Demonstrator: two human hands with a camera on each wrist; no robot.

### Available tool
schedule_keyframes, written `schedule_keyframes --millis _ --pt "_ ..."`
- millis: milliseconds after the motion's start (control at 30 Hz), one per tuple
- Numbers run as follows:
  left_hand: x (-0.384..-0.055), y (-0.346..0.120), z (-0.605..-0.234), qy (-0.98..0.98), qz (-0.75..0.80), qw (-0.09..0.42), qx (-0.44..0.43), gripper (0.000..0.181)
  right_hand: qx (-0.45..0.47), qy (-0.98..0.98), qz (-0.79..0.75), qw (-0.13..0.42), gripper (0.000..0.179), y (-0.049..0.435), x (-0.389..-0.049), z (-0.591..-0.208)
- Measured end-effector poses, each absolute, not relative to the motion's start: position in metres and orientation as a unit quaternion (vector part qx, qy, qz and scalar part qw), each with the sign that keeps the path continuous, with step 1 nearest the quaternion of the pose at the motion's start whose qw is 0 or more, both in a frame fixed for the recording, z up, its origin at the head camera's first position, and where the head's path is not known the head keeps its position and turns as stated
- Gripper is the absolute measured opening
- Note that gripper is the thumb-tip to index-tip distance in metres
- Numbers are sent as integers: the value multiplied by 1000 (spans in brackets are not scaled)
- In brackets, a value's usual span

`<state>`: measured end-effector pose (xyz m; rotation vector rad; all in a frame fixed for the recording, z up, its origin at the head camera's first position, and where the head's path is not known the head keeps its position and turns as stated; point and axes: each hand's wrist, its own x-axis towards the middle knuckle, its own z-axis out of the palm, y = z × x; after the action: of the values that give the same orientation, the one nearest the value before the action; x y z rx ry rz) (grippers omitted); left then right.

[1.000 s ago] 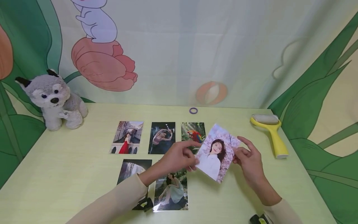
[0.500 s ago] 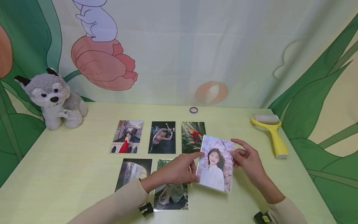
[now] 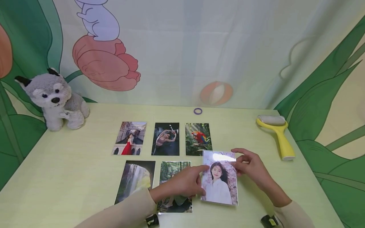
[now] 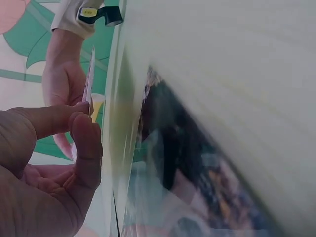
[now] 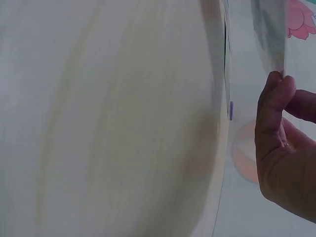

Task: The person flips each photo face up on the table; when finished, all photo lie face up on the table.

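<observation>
A glossy photo print point(image 3: 219, 186) of a person in white among pink blossoms is held between both hands, raised off the table in the wrist views. The left hand point(image 3: 185, 181) pinches its left edge; the right hand point(image 3: 252, 167) pinches the upper part of its right edge. In the right wrist view, the thumb and fingers of the right hand point(image 5: 276, 128) meet on the print's edge point(image 5: 270, 34). Under the left arm lies a forest photo point(image 3: 175, 171), partly hidden, and beside it a waterfall photo point(image 3: 134, 177), its lower part covered by the sleeve.
Behind them lie a red-dress photo point(image 3: 129, 139), a stretching-person photo point(image 3: 166, 139) and a parrot photo point(image 3: 198, 137) in a row. A purple ring point(image 3: 198, 111) sits near the back edge. A yellow-handled lint roller point(image 3: 278, 134) is at right, a plush husky point(image 3: 55, 101) at back left.
Both hands have brought the blossom photo nearer the front and lower. It has turned from tilted to nearly straight, and the parrot photo is now mostly uncovered.
</observation>
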<state>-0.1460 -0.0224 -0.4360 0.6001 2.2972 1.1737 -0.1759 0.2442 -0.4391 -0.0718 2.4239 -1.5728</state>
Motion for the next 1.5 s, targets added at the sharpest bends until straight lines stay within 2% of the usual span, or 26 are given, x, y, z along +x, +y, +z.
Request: schedule_keyframes --millis 233,467,833,1133,1333,1500 --pt "-141 -17 -440 837 426 262 221 81 -32 859 -494 133 46 247 -180 -446" --pt "-139 -15 -444 841 419 260 221 78 -29 878 -450 159 41 243 -183 -445" --pt "-136 -12 -442 858 383 266 215 77 -50 895 -409 170 34 234 -185 -438" --pt "-137 -7 -445 904 274 220 244 66 -55 904 -384 181 32 231 -188 -442" --pt "-136 -2 -446 916 205 201 280 46 -52 919 -349 177 33 228 -189 -445" --pt "-135 0 -444 918 194 196 287 46 -48 927 -329 177 35 228 -189 -446"
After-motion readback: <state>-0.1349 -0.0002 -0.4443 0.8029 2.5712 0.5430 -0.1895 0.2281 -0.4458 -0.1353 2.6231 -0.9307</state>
